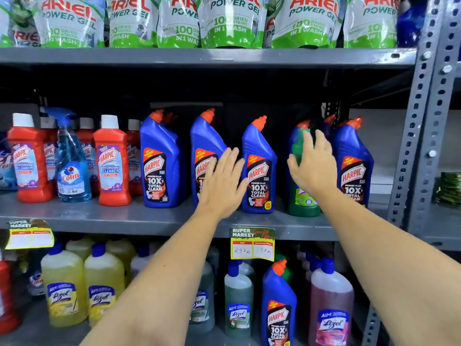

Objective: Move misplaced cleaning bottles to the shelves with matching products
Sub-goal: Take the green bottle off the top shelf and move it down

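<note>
A green bottle (303, 203) stands among the blue Harpic toilet cleaner bottles (159, 158) on the middle shelf (99, 216). My right hand (313, 166) wraps around the green bottle's upper part. My left hand (222, 181) is flat with fingers apart, in front of the second and third blue Harpic bottles, holding nothing. A blue Colin spray bottle (71, 161) stands among red Harpic bathroom cleaner bottles (112, 161) at the left. On the bottom shelf a blue Harpic bottle (278, 308) stands among Lizol bottles.
Ariel Power Gel pouches (229, 21) fill the top shelf. Yellow Lizol bottles (64, 285), a green one (238, 300) and a pink one (330, 305) stand on the bottom shelf. A price tag (252, 243) hangs on the shelf edge. A grey perforated upright (421, 126) stands at the right.
</note>
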